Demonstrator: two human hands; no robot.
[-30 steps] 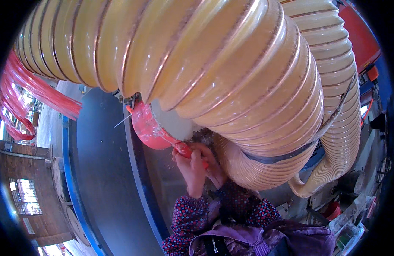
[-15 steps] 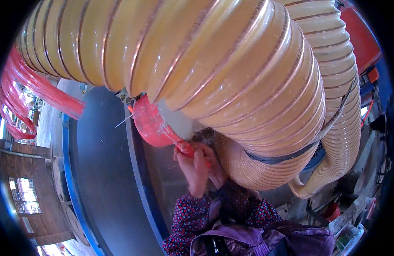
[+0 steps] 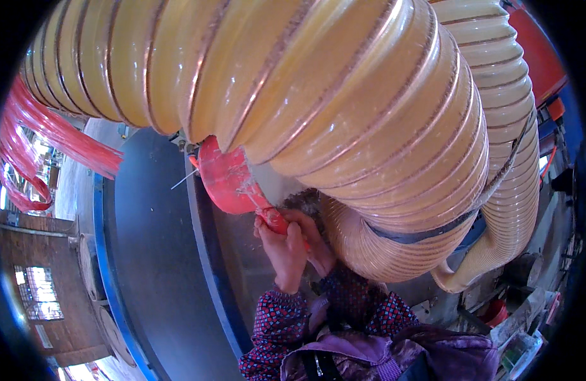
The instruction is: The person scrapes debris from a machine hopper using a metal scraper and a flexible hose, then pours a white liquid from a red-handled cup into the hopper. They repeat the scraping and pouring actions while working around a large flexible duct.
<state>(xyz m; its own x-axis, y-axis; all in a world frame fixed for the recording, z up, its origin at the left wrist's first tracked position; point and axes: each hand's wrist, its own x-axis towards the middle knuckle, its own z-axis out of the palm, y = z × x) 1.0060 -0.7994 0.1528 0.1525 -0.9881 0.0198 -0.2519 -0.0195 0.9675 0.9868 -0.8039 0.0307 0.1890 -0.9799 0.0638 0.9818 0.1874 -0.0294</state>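
Both my hands are closed around the handle of a red plastic scoop (image 3: 228,181). My left hand (image 3: 284,254) wraps the handle from the near left. My right hand (image 3: 313,240) grips just beside it, partly hidden behind the left one. The scoop's broad, rounded blade points up and to the left, with pale residue along its right edge. Its upper tip is covered by a thick yellowish ribbed hose (image 3: 343,108). A patch of dark, fluffy material (image 3: 305,202) lies just beyond my right hand, beside the hose.
A dark conveyor belt (image 3: 150,241) with blue side rails runs along my left. Pink plastic strands (image 3: 83,149) hang at the far left. A second ribbed hose (image 3: 496,76) drops at the right. Near the lower right stands a red bucket (image 3: 494,312).
My hands and the scoop have shifted very slightly up and left. The grip on the handle is the same.
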